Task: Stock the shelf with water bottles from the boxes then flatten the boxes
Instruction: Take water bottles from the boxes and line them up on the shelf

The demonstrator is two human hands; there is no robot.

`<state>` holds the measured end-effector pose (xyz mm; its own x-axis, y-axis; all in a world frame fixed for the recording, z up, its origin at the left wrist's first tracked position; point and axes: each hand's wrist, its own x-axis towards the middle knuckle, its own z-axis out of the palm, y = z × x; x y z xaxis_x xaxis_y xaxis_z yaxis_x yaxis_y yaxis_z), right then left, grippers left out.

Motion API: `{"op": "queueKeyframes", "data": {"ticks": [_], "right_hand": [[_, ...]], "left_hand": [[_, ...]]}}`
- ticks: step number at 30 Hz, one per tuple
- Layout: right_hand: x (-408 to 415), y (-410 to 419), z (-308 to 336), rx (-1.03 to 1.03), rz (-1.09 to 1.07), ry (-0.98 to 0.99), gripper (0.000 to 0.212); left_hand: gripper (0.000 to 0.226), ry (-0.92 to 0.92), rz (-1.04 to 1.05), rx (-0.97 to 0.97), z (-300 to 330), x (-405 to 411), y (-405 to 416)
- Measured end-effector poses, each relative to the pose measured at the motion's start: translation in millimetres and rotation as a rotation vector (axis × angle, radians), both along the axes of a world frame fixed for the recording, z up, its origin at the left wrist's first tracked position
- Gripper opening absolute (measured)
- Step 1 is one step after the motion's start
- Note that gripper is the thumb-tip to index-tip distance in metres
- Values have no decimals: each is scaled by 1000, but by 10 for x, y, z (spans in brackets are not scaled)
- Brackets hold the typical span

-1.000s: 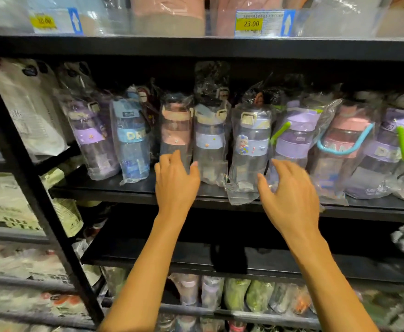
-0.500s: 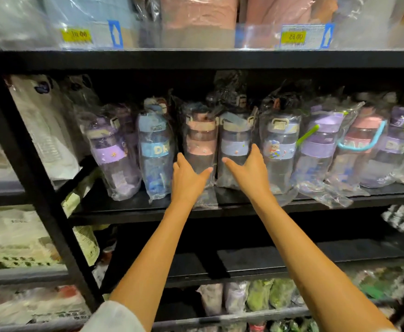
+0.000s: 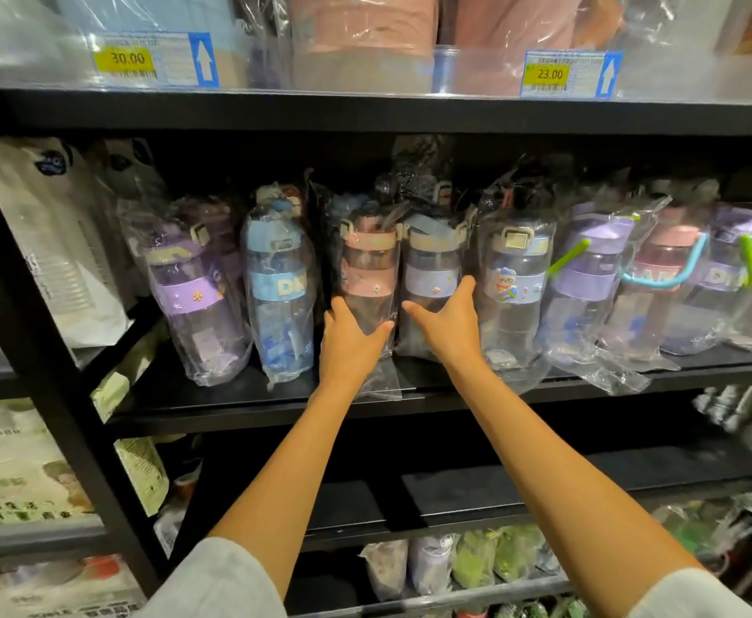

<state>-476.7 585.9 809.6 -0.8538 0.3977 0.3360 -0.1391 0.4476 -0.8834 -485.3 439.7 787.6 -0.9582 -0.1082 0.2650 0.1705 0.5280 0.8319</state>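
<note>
gripping neighbouring bagged bottles, left hand pink bottle, right hand lilac bottle.

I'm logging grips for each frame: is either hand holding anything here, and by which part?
Left hand grips the pink-banded bottle around its lower body; right hand grips the lilac-banded bottle around its lower body too.

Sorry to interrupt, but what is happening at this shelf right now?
A person is arranging bagged water bottles on the black middle shelf. The left hand grips the pink-banded bottle and the right hand holds the lilac-banded bottle beside it. Both bottles stand upright in the row. No boxes are in view.
</note>
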Motion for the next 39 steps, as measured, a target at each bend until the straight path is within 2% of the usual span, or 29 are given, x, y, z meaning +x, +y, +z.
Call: {"op": "queueKeyframes", "data": {"ticks": [3,6,10,17,23,28,31,35,39], "right_hand": [[2,13,-25,46,-20,14,63],[58,20,-48,70,2,48,63],[157,40,-57,79,39,72,78],[310,97,-114,78,62,88,99],[402,101,-119,78,76,102,99],[474,104,-86,57,94,90,118],[580,120,-66,82,81,90,120],[805,99,-86,193,-8,176,107],[991,-75,-130,349,-29,364,79]], "left_hand": [[69,12,-9,0,-1,9,-30],[83,23,-27,-14,-30,59,-52],[104,27,-40,-5,-93,128,-99],[101,86,-46,1,-186,276,-135],[101,87,-52,9,-189,316,-124],[119,61,-70,50,-176,340,-160],[126,45,-58,72,-136,389,-156],[113,68,-5,31,-115,562,-182],[75,239,150,39,-164,791,-376]]}}
